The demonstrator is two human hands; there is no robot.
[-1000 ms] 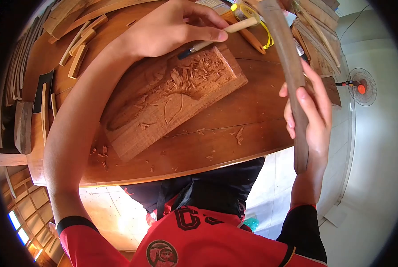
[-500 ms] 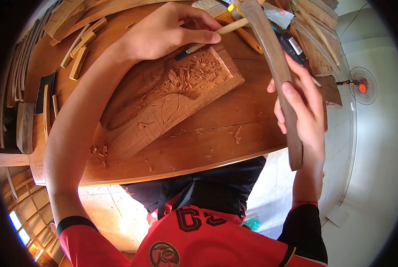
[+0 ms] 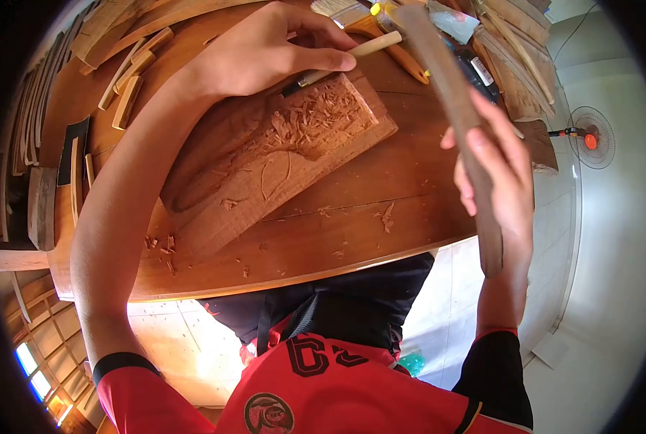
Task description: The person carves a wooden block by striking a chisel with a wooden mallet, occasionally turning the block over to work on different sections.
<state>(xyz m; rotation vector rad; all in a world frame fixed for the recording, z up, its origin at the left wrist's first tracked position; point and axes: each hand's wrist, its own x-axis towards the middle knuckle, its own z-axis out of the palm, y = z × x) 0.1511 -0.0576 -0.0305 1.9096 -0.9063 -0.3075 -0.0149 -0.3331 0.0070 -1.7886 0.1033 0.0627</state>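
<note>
My left hand (image 3: 272, 54) is closed around a wood chisel (image 3: 375, 45) with a pale wooden handle. The chisel's dark metal blade points down and left at a carved wooden board (image 3: 243, 206), its tip at the recess. Curly wood shavings (image 3: 312, 116) fill the hollowed part near the board's right end. In my right hand (image 3: 507, 173), fingers wrapped round it, is a long flat wooden stick (image 3: 446, 76), blurred at its upper end. A small gap separates the stick from the butt of the chisel handle.
The board rests on a brown wooden table (image 3: 417, 173) with scattered chips. Small wood strips (image 3: 127, 101) lie at the left. Behind are a brush (image 3: 341, 11), a dark tool (image 3: 480, 76) and stacked wood (image 3: 514, 72). A fan (image 3: 590, 137) stands at the right.
My right hand and the stick have swung a little to the right, away from the chisel's handle end. My left hand and the chisel have barely moved.
</note>
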